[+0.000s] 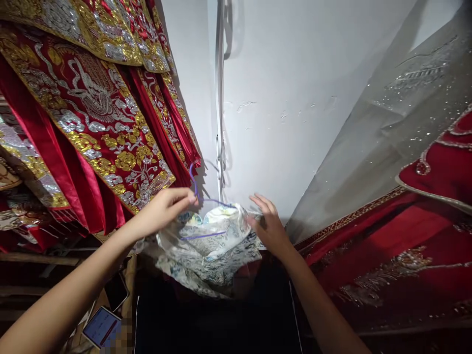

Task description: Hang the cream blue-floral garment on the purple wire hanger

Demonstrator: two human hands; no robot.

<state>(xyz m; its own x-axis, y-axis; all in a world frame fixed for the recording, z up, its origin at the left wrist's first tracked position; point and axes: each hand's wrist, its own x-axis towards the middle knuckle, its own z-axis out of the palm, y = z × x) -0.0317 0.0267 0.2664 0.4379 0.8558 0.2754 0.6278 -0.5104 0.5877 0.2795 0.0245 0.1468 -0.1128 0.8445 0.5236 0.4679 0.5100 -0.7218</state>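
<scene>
My left hand [165,209] pinches a purple wire hanger [194,184] near its hook, holding it up in front of the white wall. A pale patterned garment in a clear plastic cover [210,248] hangs from that hanger, bunched up between my arms. At the garment's right side, my right hand [271,226] has its fingers spread and rests against the plastic cover. Whether that hand grips the cover is unclear.
Red robes with gold and silver embroidery [96,113] hang close on the left. More red embroidered cloth under a sheer sequined cover [405,147] fills the right. A cable [220,98] runs down the wall corner. A phone with a lit screen [101,327] lies at lower left.
</scene>
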